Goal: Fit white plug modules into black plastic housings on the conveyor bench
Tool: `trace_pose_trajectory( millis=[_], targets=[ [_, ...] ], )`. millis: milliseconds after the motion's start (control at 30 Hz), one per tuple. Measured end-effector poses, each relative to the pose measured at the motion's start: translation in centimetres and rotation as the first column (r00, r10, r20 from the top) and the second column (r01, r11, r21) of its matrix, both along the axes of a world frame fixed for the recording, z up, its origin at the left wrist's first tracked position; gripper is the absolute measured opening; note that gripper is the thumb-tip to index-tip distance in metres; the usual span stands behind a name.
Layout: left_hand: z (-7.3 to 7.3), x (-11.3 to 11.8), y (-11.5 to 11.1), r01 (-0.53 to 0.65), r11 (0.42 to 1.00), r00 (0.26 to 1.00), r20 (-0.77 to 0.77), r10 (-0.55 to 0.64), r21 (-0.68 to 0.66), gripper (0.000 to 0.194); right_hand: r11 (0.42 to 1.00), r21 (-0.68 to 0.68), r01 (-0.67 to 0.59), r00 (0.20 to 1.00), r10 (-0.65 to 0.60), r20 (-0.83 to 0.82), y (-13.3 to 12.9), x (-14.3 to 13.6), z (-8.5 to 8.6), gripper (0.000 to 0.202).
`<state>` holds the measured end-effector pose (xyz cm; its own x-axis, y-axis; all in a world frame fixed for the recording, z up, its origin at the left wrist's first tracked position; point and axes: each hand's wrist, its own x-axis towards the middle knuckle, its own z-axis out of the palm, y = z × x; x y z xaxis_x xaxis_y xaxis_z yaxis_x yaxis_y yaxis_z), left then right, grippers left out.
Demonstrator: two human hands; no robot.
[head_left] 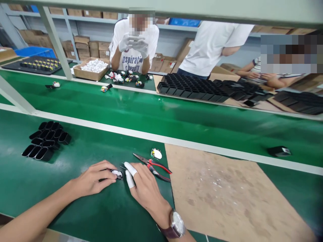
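On a green table point(83, 215), a person's left hand point(97, 178) pinches a small black case point(117, 174) with a white piece inside. The right hand point(145, 183), two fingers wearing white covers point(130, 168), curves close to the case's other side; thin wires point(123, 166) show by its fingertips, and I cannot tell whether it grips them. Red-and-black pliers point(152, 165) lie beside it, near a small circuit board point(156, 153). Beyond, a co-worker's white shirt point(135, 60) reads "is beauty" in dark letters; the word above looks like "Inspiration", its ends partly hidden. Labels on the cardboard boxes point(93, 48) behind are too small for me to read, as is any lettering on the wristwatch point(178, 223). Blocky blur covers parts of two co-workers; another person point(212, 47), also in white, is cut off by the overhead beam point(176, 11)
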<state>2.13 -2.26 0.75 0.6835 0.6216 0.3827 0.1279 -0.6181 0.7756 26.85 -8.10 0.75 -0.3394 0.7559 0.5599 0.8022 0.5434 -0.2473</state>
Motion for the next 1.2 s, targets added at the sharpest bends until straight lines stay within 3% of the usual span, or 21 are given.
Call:
trace_pose_trajectory(
  millis=[67, 167, 200, 267, 467, 567, 667, 733, 800, 900, 1000, 1100, 1200],
  targets=[
    [0.0, -0.1, 0.4, -0.134, 0.960, 0.982, 0.096, 0.161, -0.244, 0.010, 0.999, 0.018, 0.050, 0.998, -0.051, 0.045, 0.2, 0.1, -0.2, 0.033],
    [0.4, -0.8, 1.6, -0.248, 0.744, 0.875, 0.187, 0.447, -0.620, 0.020, 0.995, 0.007, 0.104, 0.986, -0.104, 0.133, 0.4, 0.2, -0.7, 0.030],
    [0.6, -1.1, 2.1, -0.248, 0.681, 0.836, 0.203, 0.510, -0.689, 0.024, 0.994, 0.001, 0.113, 0.981, -0.112, 0.160, 0.4, 0.2, -0.8, 0.030],
    [0.8, -1.7, 2.9, -0.251, 0.619, 0.782, 0.220, 0.583, -0.744, 0.028, 0.991, -0.017, 0.132, 0.971, -0.126, 0.203, 0.4, 0.1, -1.1, 0.031],
    [0.3, -2.0, 3.9, -0.543, 0.653, 0.720, 0.106, 0.685, -0.528, 0.041, 0.983, -0.084, 0.165, 0.942, -0.132, 0.310, 0.1, -0.1, -1.2, 0.039],
    [0.6, -1.7, 5.1, -0.607, 0.713, 0.739, 0.080, 0.669, -0.351, 0.046, 0.983, -0.104, 0.148, 0.934, -0.105, 0.340, 0.1, -0.4, -1.1, 0.049],
    [1.9, -1.1, 7.8, -0.614, 0.787, 0.789, -0.065, 0.611, -0.058, 0.049, 0.984, -0.086, 0.154, 0.932, -0.116, 0.344, 0.3, -0.6, -1.5, 0.060],
    [3.0, -0.3, 10.6, -0.606, 0.794, 0.782, -0.147, 0.605, 0.047, 0.047, 0.986, -0.066, 0.156, 0.930, -0.123, 0.347, 0.3, -0.7, -1.8, 0.062],
    [3.8, 0.6, 13.8, -0.635, 0.769, 0.751, -0.173, 0.638, 0.075, 0.044, 0.987, -0.047, 0.152, 0.927, -0.125, 0.355, 0.4, -0.7, -2.0, 0.059],
    [4.5, 2.0, 18.3, -0.730, 0.678, 0.658, -0.177, 0.732, 0.089, 0.039, 0.989, -0.036, 0.142, 0.930, -0.121, 0.346, 0.4, -0.6, -2.0, 0.056],
    [4.5, 3.0, 20.8, -0.799, 0.596, 0.577, -0.176, 0.798, 0.082, 0.037, 0.989, -0.039, 0.144, 0.938, -0.124, 0.323, 0.3, -0.4, -1.6, 0.050],
    [4.1, 3.9, 19.8, -0.815, 0.574, 0.560, -0.150, 0.815, 0.078, 0.047, 0.989, -0.044, 0.144, 0.944, -0.124, 0.306, 0.3, -0.2, -1.3, 0.044],
    [3.6, 4.9, 15.7, -0.745, 0.663, 0.652, -0.129, 0.747, 0.074, 0.048, 0.989, -0.048, 0.140, 0.953, -0.122, 0.278, 0.4, -0.1, -1.2, 0.042]
  ],
)
